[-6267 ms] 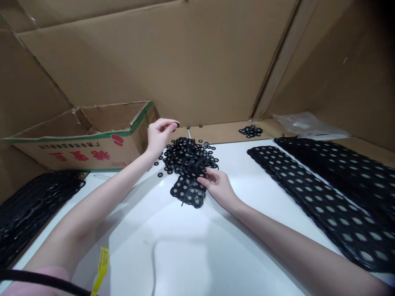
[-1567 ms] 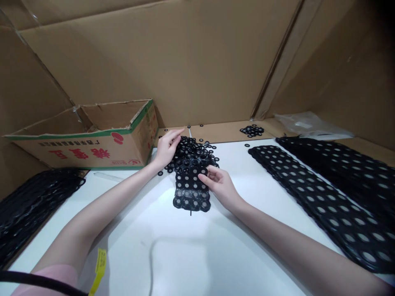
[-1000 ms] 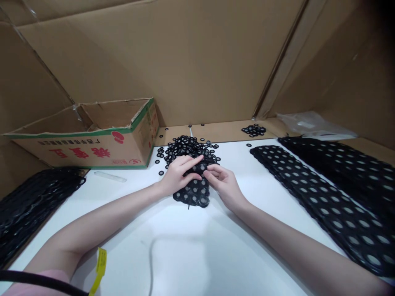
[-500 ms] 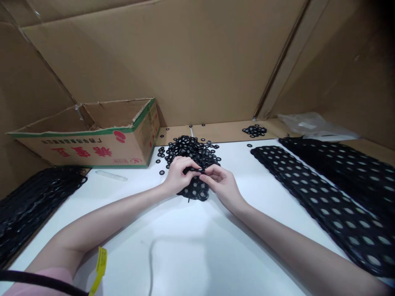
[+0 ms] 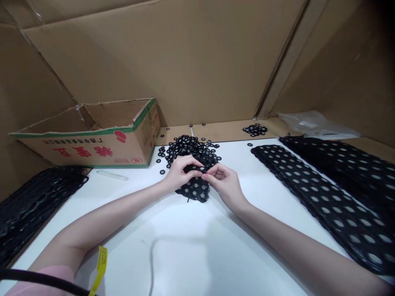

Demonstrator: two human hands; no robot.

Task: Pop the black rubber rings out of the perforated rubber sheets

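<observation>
My left hand (image 5: 179, 174) is closed in a pinch on the upper part of a small black sheet with round holes (image 5: 194, 192). Its thumb and forefinger point right. From the other side, my right hand (image 5: 226, 183) pinches at the same edge, its fingertips touching those of the left. Whatever small piece lies between the fingertips is mostly hidden. Just behind the hands rises a pile of small black rings (image 5: 185, 144), with several loose ones lying around it on the white tabletop (image 5: 173, 238).
At right lie two long black sheets with rows of holes (image 5: 304, 185) (image 5: 348, 164). Stacked black sheets (image 5: 33, 205) sit at left. Behind are a cardboard box (image 5: 92, 150), a pen-like stick (image 5: 111, 175), a smaller ring heap (image 5: 255, 130) and a clear plastic bag (image 5: 314, 123).
The held sheet has shifted slightly and shows a little more of its face between my hands. Both hands stay in nearly the same place, still pinching.
</observation>
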